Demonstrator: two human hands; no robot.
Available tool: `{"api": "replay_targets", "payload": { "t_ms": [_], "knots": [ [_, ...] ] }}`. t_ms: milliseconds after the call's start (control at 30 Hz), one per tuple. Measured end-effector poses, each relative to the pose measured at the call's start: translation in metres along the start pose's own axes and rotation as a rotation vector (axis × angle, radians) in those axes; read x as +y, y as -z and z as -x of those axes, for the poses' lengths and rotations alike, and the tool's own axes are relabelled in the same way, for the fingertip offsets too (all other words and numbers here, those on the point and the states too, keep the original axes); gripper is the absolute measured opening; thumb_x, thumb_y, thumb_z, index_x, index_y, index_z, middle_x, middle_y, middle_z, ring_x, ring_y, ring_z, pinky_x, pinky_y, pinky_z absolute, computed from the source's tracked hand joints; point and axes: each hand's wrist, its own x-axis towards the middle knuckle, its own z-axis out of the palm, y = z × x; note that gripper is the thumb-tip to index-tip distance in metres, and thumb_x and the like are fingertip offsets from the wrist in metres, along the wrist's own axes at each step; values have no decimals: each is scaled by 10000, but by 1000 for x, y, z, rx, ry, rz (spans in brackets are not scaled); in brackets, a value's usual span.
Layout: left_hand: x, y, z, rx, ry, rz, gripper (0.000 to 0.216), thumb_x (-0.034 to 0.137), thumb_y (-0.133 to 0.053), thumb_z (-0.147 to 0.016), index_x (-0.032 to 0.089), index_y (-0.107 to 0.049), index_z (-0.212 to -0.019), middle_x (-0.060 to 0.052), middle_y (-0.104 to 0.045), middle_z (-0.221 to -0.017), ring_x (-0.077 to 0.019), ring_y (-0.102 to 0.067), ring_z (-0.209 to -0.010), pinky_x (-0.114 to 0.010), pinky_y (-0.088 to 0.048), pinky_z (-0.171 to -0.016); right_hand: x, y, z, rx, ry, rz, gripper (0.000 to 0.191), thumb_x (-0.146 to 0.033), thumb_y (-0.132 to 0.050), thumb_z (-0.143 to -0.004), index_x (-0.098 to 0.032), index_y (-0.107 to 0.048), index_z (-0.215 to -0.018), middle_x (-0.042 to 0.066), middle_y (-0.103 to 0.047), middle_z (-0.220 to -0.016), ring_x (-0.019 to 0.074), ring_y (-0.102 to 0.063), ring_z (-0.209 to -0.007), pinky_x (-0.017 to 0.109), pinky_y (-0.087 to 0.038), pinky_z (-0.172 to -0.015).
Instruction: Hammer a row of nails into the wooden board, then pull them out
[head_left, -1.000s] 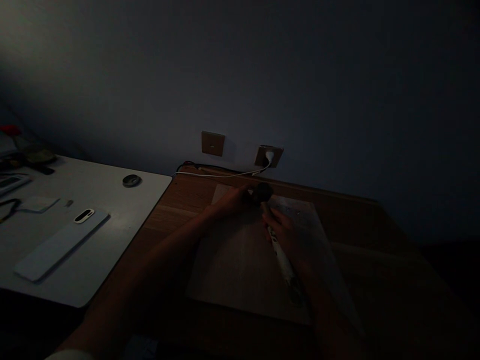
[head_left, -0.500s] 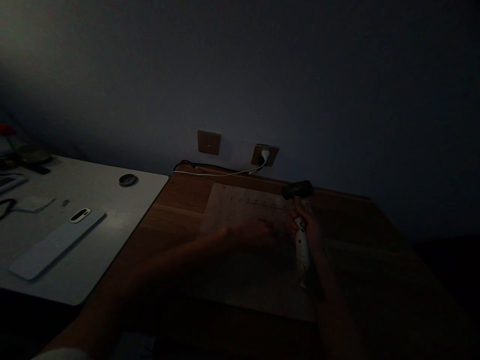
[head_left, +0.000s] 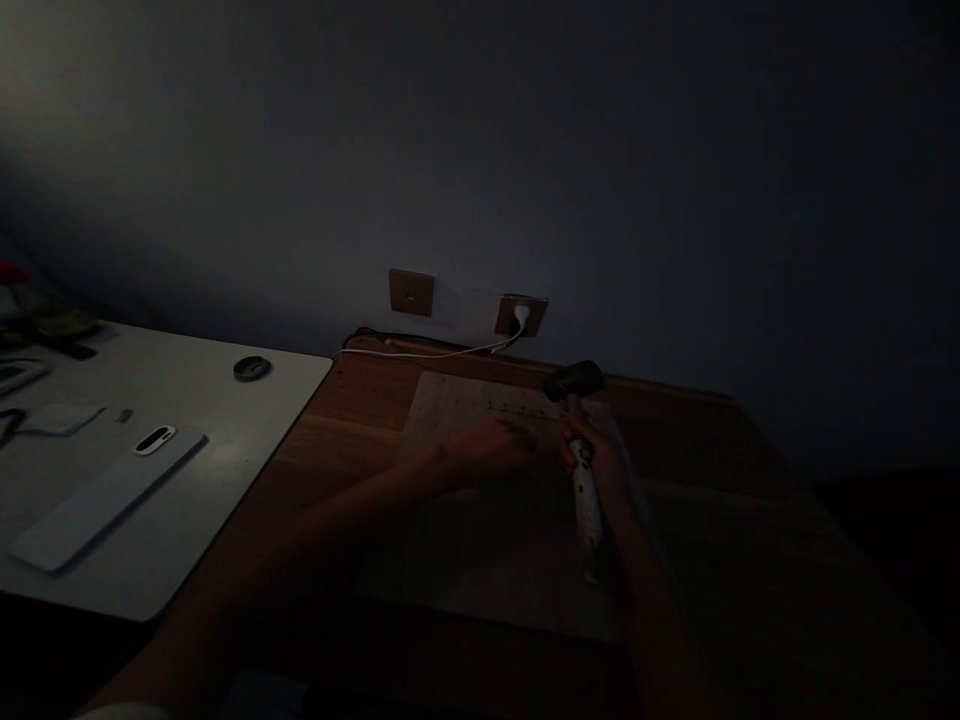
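My right hand is wrapped around the upper handle of a mallet. Its dark head points toward the wall, and its pale handle is worn and spotted. Below the head lies a thin, light board, flat on the wooden table. A row of small dark points, perhaps nails, runs along the board's far part. My left hand is over the board just in front of that row, its fingers bent together. Dim light hides whether anything small is between those fingertips.
On the left stands a white table, with a pale, flat slab-like object and a small round dark item on it. Behind the wooden table, a white cable runs to a wall socket.
The view has shifted slightly. My left hand has moved a little toward the row of dark points and to the left. The mallet in my right hand has shifted slightly left.
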Motion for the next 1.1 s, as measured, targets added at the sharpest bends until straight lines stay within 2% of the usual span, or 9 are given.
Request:
{"api": "replay_targets", "payload": {
  "t_ms": [100,167,267,333,467,700,1100],
  "knots": [
    [-32,12,14,28,235,274,187,101,-604,-885,180,-720,-1008,-48,-758,-952,-151,-698,-828,-228,-492,-737,1,-2,0,-4,4,-3,355,-495,-795,-713,-226,-630,-877,-81,-520,-533,68,-392,-320,221,-281,-311],
    [-54,13,25,93,390,417,206,92,-603,-850,176,-725,-993,-28,-765,-947,-133,-692,-816,-211,-491,-747,1,-3,0,-7,11,-15,380,-506,-801,-698,-225,-629,-887,-84,-523,-554,64,-411,-334,220,-314,-331],
    [-78,5,38,218,615,453,200,111,-607,-819,174,-742,-952,-13,-764,-897,-124,-674,-780,-205,-490,-734,1,-4,-1,-1,14,-19,403,-515,-811,-682,-224,-626,-890,-85,-534,-581,58,-421,-341,217,-321,-339],
    [-86,-2,44,244,694,452,192,133,-620,-808,176,-749,-944,-7,-758,-872,-121,-664,-756,-204,-482,-716,0,-5,0,4,7,-10,416,-524,-817,-666,-223,-624,-880,-85,-534,-568,61,-417,-331,219,-306,-329],
    [-88,-9,50,225,707,446,169,184,-637,-822,180,-750,-947,-2,-750,-843,-124,-663,-736,-206,-468,-697,1,-5,0,8,2,24,390,-537,-797,-695,-221,-618,-837,-88,-488,-482,71,-396,-317,218,-284,-325],
    [-88,-8,52,217,705,502,145,207,-646,-830,178,-734,-941,-8,-754,-863,-134,-685,-779,-204,-475,-709,1,-4,2,14,5,55,380,-543,-775,-728,-229,-617,-871,-82,-491,-473,83,-407,-336,217,-288,-338],
    [-89,-10,54,206,692,464,168,191,-637,-811,165,-742,-939,-15,-751,-846,-130,-668,-742,-204,-464,-683,3,-2,0,-4,30,87,357,-551,-737,-776,-235,-624,-899,-72,-507,-504,98,-413,-361,245,-301,-361]
  ]
}}
